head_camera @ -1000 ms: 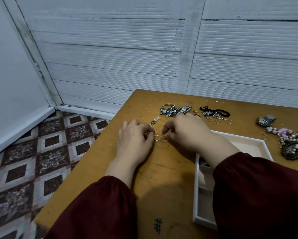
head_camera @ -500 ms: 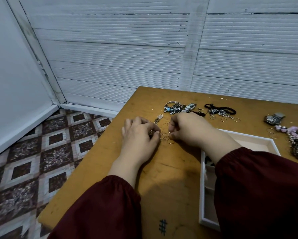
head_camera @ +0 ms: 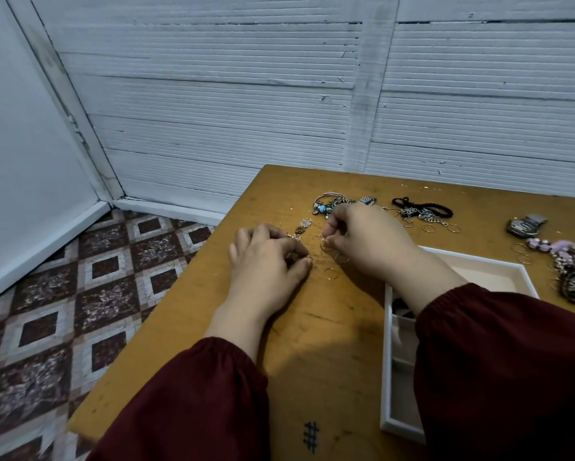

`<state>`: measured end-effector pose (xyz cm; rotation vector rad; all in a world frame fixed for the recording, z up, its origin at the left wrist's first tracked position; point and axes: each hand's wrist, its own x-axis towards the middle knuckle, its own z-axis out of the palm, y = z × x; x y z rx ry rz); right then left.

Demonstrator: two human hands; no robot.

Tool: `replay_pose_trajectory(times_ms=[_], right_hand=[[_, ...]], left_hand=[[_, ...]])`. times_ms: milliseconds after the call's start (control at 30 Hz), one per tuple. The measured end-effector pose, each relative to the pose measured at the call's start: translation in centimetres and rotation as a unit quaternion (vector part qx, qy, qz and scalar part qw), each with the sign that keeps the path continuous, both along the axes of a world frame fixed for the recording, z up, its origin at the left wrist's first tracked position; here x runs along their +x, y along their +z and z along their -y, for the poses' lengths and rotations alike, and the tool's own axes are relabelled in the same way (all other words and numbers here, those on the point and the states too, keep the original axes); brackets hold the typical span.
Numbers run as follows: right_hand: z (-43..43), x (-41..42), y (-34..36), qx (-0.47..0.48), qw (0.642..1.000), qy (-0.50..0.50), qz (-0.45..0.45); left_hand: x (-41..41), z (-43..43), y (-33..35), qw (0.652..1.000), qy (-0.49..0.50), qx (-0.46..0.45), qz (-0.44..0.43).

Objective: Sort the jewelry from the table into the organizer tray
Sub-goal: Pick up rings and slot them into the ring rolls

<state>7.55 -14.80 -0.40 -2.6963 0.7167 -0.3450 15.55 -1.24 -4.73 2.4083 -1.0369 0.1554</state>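
Over the last second the hands, which had been bunched together over a scatter of thin rings, drew slightly apart. The right hand (head_camera: 362, 242) had come up off the table (head_camera: 312, 344) with one ring (head_camera: 326, 245) pinched between thumb and forefinger, its other fingers curled. The left hand (head_camera: 266, 264) stayed down, curled round small pieces (head_camera: 301, 259), one of them a ring at the thumb tip; what else it held was too hidden to tell.

Two loose rings (head_camera: 342, 258) lay on the wood between the hands, just under the right thumb. A charm (head_camera: 304, 226) lay just beyond the left fingers and bracelets (head_camera: 326, 202) just beyond the right knuckles. The tray (head_camera: 384, 377) sat under the right forearm, mostly covered by the sleeve, so its compartments were hard to read.

The gathering had turned into a pick. One ring was off the table and ready to be carried back to the tray, but nothing had yet gone in, and most of the jewelry was still out.
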Motion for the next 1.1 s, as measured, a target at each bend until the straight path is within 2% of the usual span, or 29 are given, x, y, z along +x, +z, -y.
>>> replay_pose_trajectory(times_ms=[367,600,900,1100], right_hand=[[-0.2,-0.1,0.1,0.004,1.0,-0.001,-0.003],[-0.2,-0.2,0.1,0.005,1.0,0.001,0.0],[-0.2,-0.2,0.0,0.009,1.0,-0.004,-0.004],[-0.2,-0.2,-0.1,0.009,1.0,-0.008,-0.006]], left_hand=[[-0.7,0.7,0.1,1.0,0.0,0.009,-0.022],[-0.6,1.0,0.0,0.996,0.008,0.008,-0.087],[-0.6,0.8,-0.1,0.999,0.035,0.029,-0.015],[-0.7,1.1,-0.1,0.995,0.04,-0.002,-0.097]])
